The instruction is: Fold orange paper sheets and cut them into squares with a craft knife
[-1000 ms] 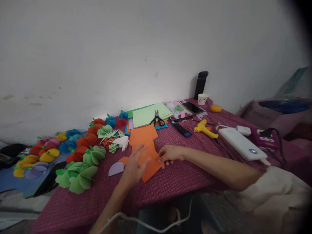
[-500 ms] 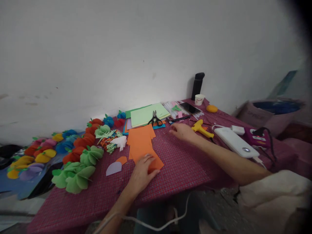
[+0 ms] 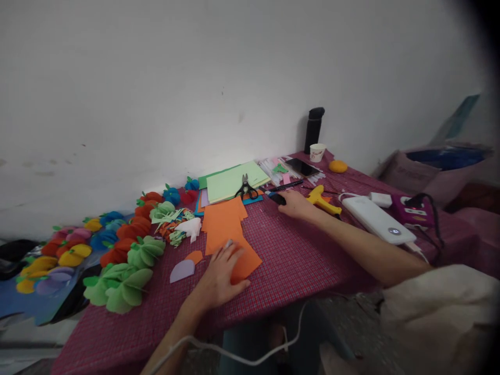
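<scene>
My left hand (image 3: 222, 275) lies with fingers spread on orange paper sheets (image 3: 223, 219). An orange scrap (image 3: 194, 256) and a lilac half-round paper piece (image 3: 182, 271) lie just left of it. Further right, my right hand (image 3: 292, 204) is closed on a dark slim tool with a blue part (image 3: 276, 198); its exact kind is unclear. A black pen-like item (image 3: 287, 186) lies just beyond that hand. To its right is a yellow glue gun (image 3: 323, 200). Black-handled scissors (image 3: 247, 190) rest on the pale green sheets (image 3: 230, 183).
Several paper fruits (image 3: 128, 284) and paper shreds (image 3: 172, 226) fill the left side. Right are a power bank (image 3: 375, 221), a purple power strip (image 3: 414, 211) and cables. A phone (image 3: 302, 167), cup (image 3: 317, 152), black bottle (image 3: 313, 130) and orange fruit (image 3: 338, 166) stand behind.
My right hand has closed on the dark tool, which now sticks out to its left. My left hand has shifted slightly left on the orange paper, its fingers spread wider.
</scene>
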`<control>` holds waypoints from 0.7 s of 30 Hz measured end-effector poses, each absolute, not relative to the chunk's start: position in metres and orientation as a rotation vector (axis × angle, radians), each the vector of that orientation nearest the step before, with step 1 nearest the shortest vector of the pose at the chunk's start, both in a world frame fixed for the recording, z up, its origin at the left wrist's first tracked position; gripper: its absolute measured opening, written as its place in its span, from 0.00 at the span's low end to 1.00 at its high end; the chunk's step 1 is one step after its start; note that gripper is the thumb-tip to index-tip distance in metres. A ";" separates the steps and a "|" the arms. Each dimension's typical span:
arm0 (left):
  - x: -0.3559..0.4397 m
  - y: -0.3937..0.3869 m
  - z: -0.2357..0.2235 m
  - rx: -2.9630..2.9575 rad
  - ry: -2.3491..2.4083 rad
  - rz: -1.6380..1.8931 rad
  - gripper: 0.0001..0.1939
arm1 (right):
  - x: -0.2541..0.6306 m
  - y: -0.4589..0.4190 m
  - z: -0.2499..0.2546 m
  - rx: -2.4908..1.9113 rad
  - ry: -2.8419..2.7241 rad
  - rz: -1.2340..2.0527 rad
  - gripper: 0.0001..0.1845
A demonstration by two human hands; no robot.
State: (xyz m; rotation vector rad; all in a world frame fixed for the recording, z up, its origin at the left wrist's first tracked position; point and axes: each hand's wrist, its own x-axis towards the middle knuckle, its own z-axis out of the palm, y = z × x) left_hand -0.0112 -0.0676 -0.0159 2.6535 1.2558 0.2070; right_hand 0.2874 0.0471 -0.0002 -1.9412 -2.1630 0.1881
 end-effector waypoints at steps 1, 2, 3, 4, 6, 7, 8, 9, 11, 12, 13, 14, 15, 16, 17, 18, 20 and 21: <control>-0.011 -0.067 -0.016 2.655 1.252 0.197 0.34 | 0.289 0.034 0.004 -1.873 -2.212 0.213 0.24; -0.012 -0.067 -0.017 2.656 1.242 0.192 0.34 | 0.291 0.018 0.008 -1.723 -2.284 0.256 0.26; -0.013 -0.066 -0.016 2.654 1.226 0.190 0.34 | 0.294 0.000 0.011 -1.612 -2.332 0.316 0.27; -0.015 -0.066 -0.015 2.649 1.209 0.192 0.35 | 0.296 -0.019 0.013 -1.517 -2.396 0.387 0.29; -0.020 -0.065 -0.012 2.628 1.170 0.193 0.35 | 0.300 -0.056 0.013 -1.425 -2.477 0.504 0.32; -0.022 -0.064 -0.010 2.611 1.152 0.193 0.36 | 0.301 -0.072 0.012 -1.420 -2.491 0.539 0.33; -0.024 -0.063 -0.009 2.595 1.132 0.191 0.37 | 0.302 -0.086 0.011 -1.421 -2.518 0.591 0.34; -0.026 -0.062 -0.008 2.582 1.111 0.188 0.38 | 0.303 -0.097 0.009 -1.421 -2.534 0.625 0.34; -0.029 -0.060 -0.008 2.567 1.068 0.173 0.39 | 0.303 -0.111 0.004 -1.414 -2.567 0.670 0.34; -0.029 -0.059 -0.009 2.566 1.052 0.155 0.40 | 0.302 -0.115 0.002 -1.410 -2.577 0.676 0.34; -0.030 -0.058 -0.010 2.568 1.042 0.132 0.40 | 0.302 -0.118 0.001 -1.407 -2.588 0.676 0.35; -0.030 -0.057 -0.011 2.572 1.037 0.108 0.41 | 0.300 -0.119 0.000 -1.406 -2.594 0.670 0.35; -0.029 -0.057 -0.012 2.577 1.037 0.086 0.41 | 0.299 -0.120 -0.001 -1.405 -2.601 0.664 0.36; -0.029 -0.057 -0.012 2.583 1.039 0.070 0.41 | 0.298 -0.121 -0.002 -1.407 -2.608 0.661 0.36; -0.028 -0.057 -0.012 2.590 1.043 0.064 0.41 | 0.298 -0.121 -0.002 -1.415 -2.610 0.655 0.36; -0.028 -0.057 -0.012 2.595 1.046 0.067 0.40 | 0.297 -0.121 -0.002 -1.425 -2.610 0.649 0.35; -0.027 -0.058 -0.012 2.602 1.050 0.082 0.39 | 0.297 -0.121 -0.004 -1.440 -2.608 0.643 0.35; -0.027 -0.058 -0.012 2.605 1.050 0.090 0.39 | 0.297 -0.120 -0.004 -1.444 -2.605 0.640 0.35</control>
